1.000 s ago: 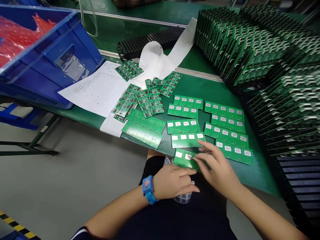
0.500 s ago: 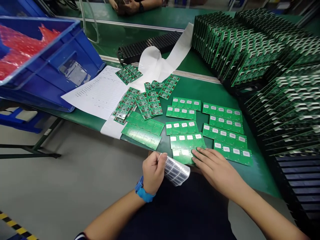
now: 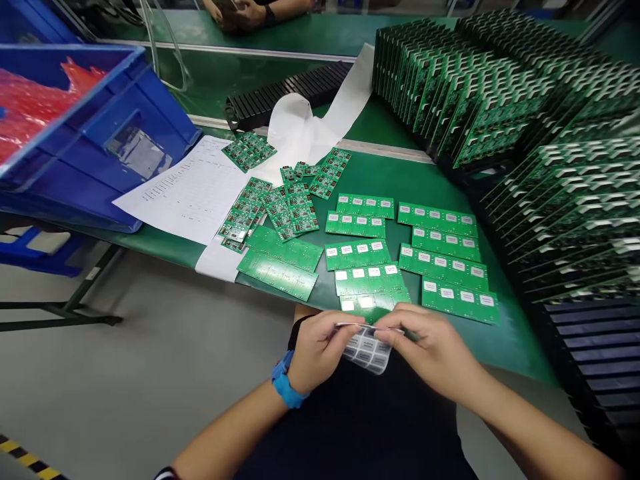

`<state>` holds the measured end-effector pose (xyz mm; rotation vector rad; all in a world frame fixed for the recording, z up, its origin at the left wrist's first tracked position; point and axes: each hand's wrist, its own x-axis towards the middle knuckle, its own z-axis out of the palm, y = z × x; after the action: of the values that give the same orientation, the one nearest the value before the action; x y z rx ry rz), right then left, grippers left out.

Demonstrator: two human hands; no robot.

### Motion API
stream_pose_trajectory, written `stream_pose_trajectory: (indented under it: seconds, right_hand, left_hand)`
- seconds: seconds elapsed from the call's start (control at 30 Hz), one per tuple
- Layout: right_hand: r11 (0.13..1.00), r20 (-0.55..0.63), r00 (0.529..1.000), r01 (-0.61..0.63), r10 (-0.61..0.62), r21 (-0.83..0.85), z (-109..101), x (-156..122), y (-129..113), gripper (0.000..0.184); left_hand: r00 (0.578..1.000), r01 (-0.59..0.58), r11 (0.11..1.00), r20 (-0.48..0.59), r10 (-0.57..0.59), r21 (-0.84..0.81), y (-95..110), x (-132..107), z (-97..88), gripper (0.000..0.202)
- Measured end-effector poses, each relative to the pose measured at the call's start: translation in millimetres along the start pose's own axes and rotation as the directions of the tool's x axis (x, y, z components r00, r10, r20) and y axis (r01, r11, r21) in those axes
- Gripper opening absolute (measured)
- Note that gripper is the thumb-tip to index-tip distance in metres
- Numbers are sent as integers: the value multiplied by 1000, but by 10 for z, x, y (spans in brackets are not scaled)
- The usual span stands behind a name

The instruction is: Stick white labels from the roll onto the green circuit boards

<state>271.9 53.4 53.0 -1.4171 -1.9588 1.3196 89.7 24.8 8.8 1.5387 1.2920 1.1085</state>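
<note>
Between my hands, at the table's front edge, is a sheet of stickers printed with rows of small labels. My left hand, with a blue wrist strap, pinches its left side near the fold. My right hand pinches the sheet's upper right edge between thumb and fingers. Just behind them lies a green circuit board with white labels, partly covered by my fingers. More labelled boards lie in two columns behind it. Left of these are bare-faced green boards without white labels.
Populated boards lie loosely beside a printed paper. A blue bin with red plastic wrap stands at left. Black racks of upright boards fill the right. Across the table, a person's hands hold something dark.
My right hand has left the front labelled board and moved onto the sticker sheet, pinching it. The sheet has been turned and bent between both hands. The view has shifted slightly.
</note>
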Motion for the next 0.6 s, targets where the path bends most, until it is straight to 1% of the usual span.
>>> stream_pose_trajectory:
  seconds: [0.1, 0.17, 0.23, 0.27, 0.33, 0.37, 0.43, 0.47, 0.53, 0.6]
  right_hand:
    - [999, 69, 997, 19, -17, -29, -59, -22, 41, 20]
    - [999, 84, 996, -7, 11, -42, -72, -38, 64, 26]
    - [998, 64, 998, -19, 23, -55, -83, -45, 72, 36]
    - [998, 49, 999, -10, 13, -63, -91, -42, 71, 33]
    - [998, 40, 999, 22, -20, -66, -123, -21, 64, 15]
    - [998, 43, 999, 32, -30, -58, -149, -2, 66, 11]
    - [999, 25, 999, 26, -25, -36, -226, 57, 97, 17]
    - [999, -4, 1000, 12, -12, -38, -274, 96, 129, 18]
    - [994, -48, 999, -30, 25, -103, -373, 183, 220, 19]
    - [972, -14, 998, -59, 57, -225, -444, 267, 317, 19]
  left_hand:
    - [991, 93, 995, -94, -90, 29, 3, 23, 49, 11]
    - [985, 143, 990, -105, -140, 18, -9, 34, 82, 12]
    - [984, 155, 988, -89, -153, 14, -21, 41, 98, 13]
    - [985, 152, 988, -84, -150, 20, -24, 42, 100, 13]
    - [987, 147, 988, -74, -144, 45, -25, 38, 98, 14]
    - [986, 154, 986, -69, -150, 61, -22, 32, 95, 15]
    - [982, 184, 978, -67, -178, 96, -16, 18, 86, 17]
    - [980, 195, 974, -62, -189, 116, -12, 10, 79, 18]
    - [985, 170, 972, -16, -169, 164, -2, 1, 57, 19]
    - [992, 53, 976, 104, -77, 210, 11, 3, 31, 18]
